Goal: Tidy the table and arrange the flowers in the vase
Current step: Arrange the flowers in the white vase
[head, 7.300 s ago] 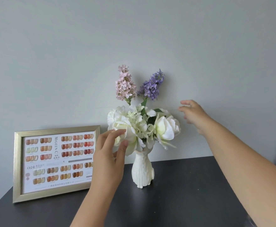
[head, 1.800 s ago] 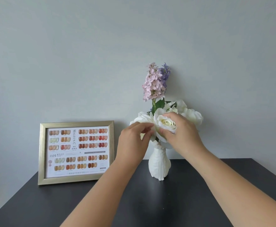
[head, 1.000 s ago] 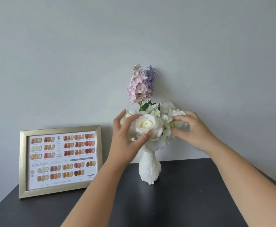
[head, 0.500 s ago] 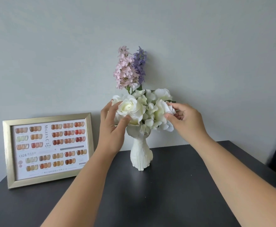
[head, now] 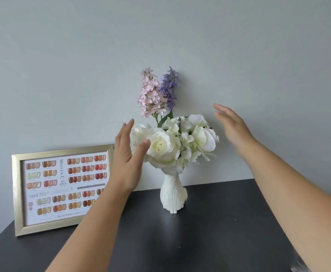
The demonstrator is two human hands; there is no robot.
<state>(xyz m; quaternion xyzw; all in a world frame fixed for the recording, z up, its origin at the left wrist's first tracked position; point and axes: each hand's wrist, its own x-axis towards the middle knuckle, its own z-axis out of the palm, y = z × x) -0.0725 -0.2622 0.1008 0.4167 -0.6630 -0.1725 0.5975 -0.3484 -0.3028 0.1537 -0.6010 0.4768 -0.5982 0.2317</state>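
The left hand (head: 126, 158) is raised beside the white flowers (head: 172, 143), its fingers (head: 126, 130) straight and held together, pointing up, holding nothing. Its thumb tip lies against or just in front of the nearest white rose; whether it actually touches the petals cannot be told. The right hand (head: 232, 127) is lifted on the other side of the bunch, its fingers (head: 222, 109) straight and relaxed, slightly blurred, holding nothing and clearly apart from the blooms.

Between the two sets of fingers stands the white vase (head: 173, 193), upright on the dark table (head: 209, 242), a little below finger height. The white flowers fill its mouth, level with the left thumb and lower than the right fingertips. Above them, higher than both hands, rise a pink flower spike (head: 149, 97) and a purple flower spike (head: 169, 89), side by side and touching, the pink one nearer the left fingers.

Beyond the left wrist, on the side away from the vase, a gold picture frame (head: 18, 193) with rows of colour samples leans against the grey wall (head: 160, 32); the left forearm hides its near corner.
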